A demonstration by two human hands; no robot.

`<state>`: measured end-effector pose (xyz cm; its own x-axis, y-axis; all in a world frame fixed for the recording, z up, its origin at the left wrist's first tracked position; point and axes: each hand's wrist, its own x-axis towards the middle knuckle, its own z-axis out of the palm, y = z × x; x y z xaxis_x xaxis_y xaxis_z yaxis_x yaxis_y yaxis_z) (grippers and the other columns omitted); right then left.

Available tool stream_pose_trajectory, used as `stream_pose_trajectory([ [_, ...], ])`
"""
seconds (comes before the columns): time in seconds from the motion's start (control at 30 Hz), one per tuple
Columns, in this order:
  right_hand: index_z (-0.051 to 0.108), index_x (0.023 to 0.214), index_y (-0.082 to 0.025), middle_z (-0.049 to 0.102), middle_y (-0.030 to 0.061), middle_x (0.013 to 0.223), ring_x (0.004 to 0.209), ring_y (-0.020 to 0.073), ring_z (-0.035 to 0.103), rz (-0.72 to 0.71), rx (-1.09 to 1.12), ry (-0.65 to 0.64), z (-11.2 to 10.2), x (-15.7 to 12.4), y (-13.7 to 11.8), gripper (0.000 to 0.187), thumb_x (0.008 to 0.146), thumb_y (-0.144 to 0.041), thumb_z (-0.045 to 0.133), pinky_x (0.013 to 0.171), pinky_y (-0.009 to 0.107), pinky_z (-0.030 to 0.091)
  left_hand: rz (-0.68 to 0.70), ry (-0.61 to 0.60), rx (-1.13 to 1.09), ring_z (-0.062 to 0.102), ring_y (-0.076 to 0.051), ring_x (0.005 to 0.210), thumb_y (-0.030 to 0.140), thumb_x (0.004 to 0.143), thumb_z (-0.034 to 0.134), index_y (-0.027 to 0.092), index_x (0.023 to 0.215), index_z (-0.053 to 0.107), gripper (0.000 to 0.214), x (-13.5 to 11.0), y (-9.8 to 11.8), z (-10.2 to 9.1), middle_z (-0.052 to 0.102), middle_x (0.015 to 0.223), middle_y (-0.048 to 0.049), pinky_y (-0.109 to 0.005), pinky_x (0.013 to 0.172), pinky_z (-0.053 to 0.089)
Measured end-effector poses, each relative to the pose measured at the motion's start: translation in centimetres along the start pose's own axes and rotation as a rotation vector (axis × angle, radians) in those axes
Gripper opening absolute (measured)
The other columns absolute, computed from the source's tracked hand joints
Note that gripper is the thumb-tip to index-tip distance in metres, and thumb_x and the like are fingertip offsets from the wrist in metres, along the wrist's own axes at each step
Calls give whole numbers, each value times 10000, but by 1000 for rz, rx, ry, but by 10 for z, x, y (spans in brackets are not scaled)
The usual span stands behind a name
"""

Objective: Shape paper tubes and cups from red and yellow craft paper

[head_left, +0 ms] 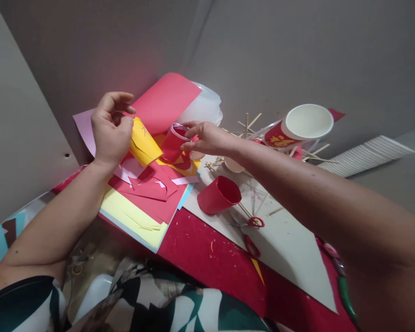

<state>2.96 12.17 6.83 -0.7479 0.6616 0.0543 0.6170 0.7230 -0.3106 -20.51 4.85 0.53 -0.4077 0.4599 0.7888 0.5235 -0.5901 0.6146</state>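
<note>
My left hand [111, 129] is closed around a rolled yellow paper [144, 143], held above a stack of coloured paper sheets [141, 203]. My right hand [204, 137] pinches the rim of a small red paper cup [173, 142] that lies tilted beside the yellow roll. Both hands are close together over red paper scraps [148, 182]. A large red sheet [164, 101] leans up behind them.
A red paper cup [218, 195] lies on its side on grey card [290, 249]. Red-handled scissors [253, 233] lie near it. A white-lined cup [302, 125] rests on wooden sticks [249, 124]. A stack of paper cups [366, 154] lies far right, over a red tablecloth [207, 258].
</note>
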Motion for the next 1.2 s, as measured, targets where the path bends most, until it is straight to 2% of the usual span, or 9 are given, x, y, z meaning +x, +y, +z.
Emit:
stream_pose_trajectory([
  [0.1, 754, 799, -162, 590, 104, 1456, 1207, 322, 640, 10, -31, -12, 0, -3, -1, 62, 803, -221, 740, 1042, 442, 517, 87, -85, 107, 674, -148, 803, 51, 774, 529, 236, 1041, 675, 355, -12, 17, 2, 720, 939, 8, -317, 758, 586],
  [0.23, 724, 1237, -182, 479, 138, 1553, 1387, 397, 481, -9, -107, 41, 0, -8, -5, 518, 726, -191, 802, 1155, 541, 410, 193, -187, 256, 698, -170, 849, 63, 786, 494, 222, 1031, 693, 353, -20, 24, 3, 728, 919, -4, -320, 818, 589],
  [0.3, 686, 1306, -199, 538, 117, 1502, 1378, 387, 475, -80, -164, 92, -3, -10, -9, 563, 751, -195, 781, 1156, 547, 394, 189, -202, 259, 698, -166, 839, 68, 796, 490, 221, 1019, 695, 339, -20, 23, 3, 729, 914, -5, -310, 804, 587],
  [0.43, 715, 1227, -183, 735, 103, 1073, 1030, 317, 634, -87, -253, 95, -9, -11, -21, 431, 803, -254, 732, 884, 443, 508, 182, -207, 269, 698, -170, 846, 65, 803, 487, 217, 1020, 694, 336, -20, 21, 4, 734, 923, -11, -305, 801, 578],
  [0.53, 736, 963, -176, 661, 45, 784, 736, 202, 587, -33, -262, 7, -11, -5, -27, 188, 790, -241, 702, 708, 350, 445, 230, -238, 303, 701, -186, 854, 69, 800, 484, 210, 1023, 690, 335, -21, 22, 4, 740, 936, -22, -316, 778, 566],
  [0.6, 655, 768, -192, 552, -5, 652, 635, 146, 497, -21, -235, -66, -10, 1, -29, 24, 774, -176, 671, 657, 318, 384, 254, -273, 341, 697, -194, 842, 80, 805, 478, 218, 1029, 684, 335, -22, 23, 4, 740, 939, -25, -326, 757, 556],
  [0.63, 598, 699, -196, 504, -20, 616, 615, 133, 464, -14, -218, -102, -9, 5, -30, 104, 765, -143, 658, 643, 310, 361, 261, -289, 360, 694, -198, 836, 85, 807, 475, 222, 1030, 682, 334, -22, 23, 5, 740, 936, -25, -330, 751, 553],
  [0.9, 386, 567, -203, 389, -29, 568, 571, 114, 387, 88, -185, -263, -5, 20, -38, 352, 766, -51, 633, 586, 299, 289, 294, -323, 353, 707, -208, 871, 83, 820, 454, 209, 1023, 679, 328, -23, 23, 6, 757, 970, -30, -344, 742, 546],
  [1.2, 474, 716, -196, 459, -27, 634, 555, 113, 494, 206, -238, -438, -6, 28, -46, 215, 835, -136, 643, 512, 267, 346, 316, -292, 323, 720, -208, 844, 80, 810, 455, 221, 977, 686, 319, -23, 21, 9, 772, 959, -27, -340, 701, 547],
])
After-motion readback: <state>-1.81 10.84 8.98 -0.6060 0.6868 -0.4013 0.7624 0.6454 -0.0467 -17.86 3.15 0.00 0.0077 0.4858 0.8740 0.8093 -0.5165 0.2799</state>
